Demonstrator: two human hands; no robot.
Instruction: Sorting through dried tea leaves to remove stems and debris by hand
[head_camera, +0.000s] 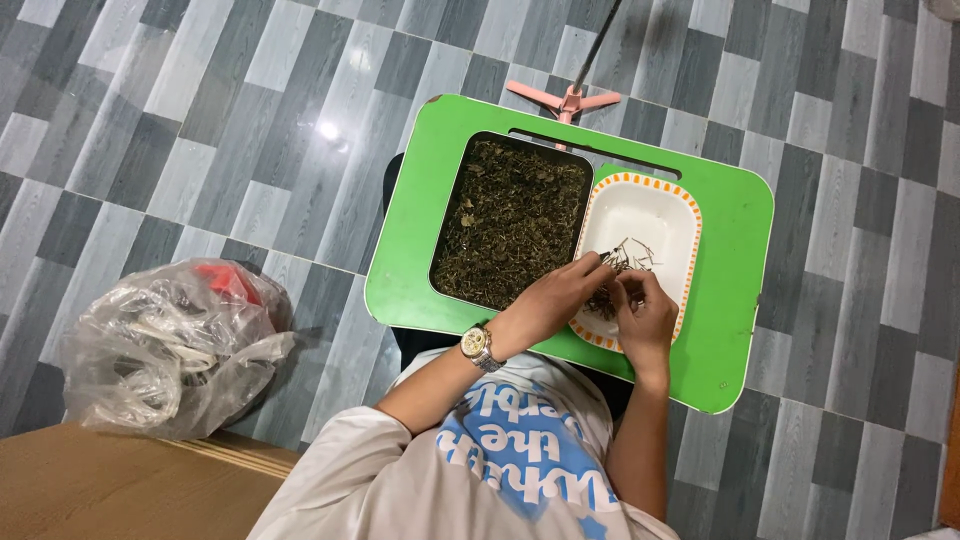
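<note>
A dark rectangular tray (445, 215) filled with dried, brownish-green leaves sits on a bright green lap table (735, 290). To its right is a white oblong dish with an orange-dotted rim (660, 205) holding a few thin dried stems (632, 255). My left hand (560, 295), with a metal wristwatch, and my right hand (645, 310) meet over the near end of the dish. The fingers of both hands pinch a small clump of dried leaves and stems (603, 299) between them.
A crumpled clear plastic bag (165, 345) with something red inside lies on the tiled floor at the left. A wooden surface (100, 490) fills the bottom left corner. A pink stand base with a pole (572, 98) stands behind the table.
</note>
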